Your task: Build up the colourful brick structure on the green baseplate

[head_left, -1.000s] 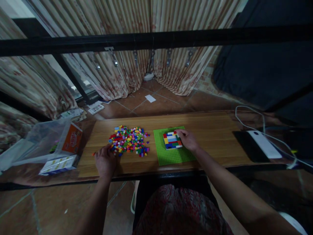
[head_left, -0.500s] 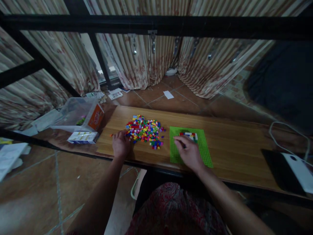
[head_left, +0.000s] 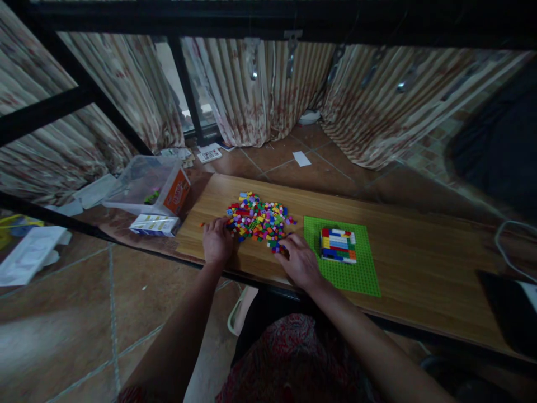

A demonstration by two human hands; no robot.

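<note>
Brick pile (head_left: 259, 220) between both hands

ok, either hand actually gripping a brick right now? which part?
Cannot be told. The left hand rests at the left edge of the brick pile; the right hand has fingertips at its near edge. Any pinched brick is hidden.

Bricks, baseplate and boxes laid out around the two hands on the surface

The brick pile (head_left: 259, 218) lies on the surface (head_left: 419, 252) just beyond both hands, the left hand (head_left: 217, 242) at its left edge, the right hand (head_left: 298, 260) at its near right edge. Right of the right hand lies the baseplate (head_left: 361, 277), with the stacked block (head_left: 338, 245) on it. Left of the left hand sit a flat box (head_left: 154, 224) and, behind it, a plastic bin (head_left: 145, 182).
</note>
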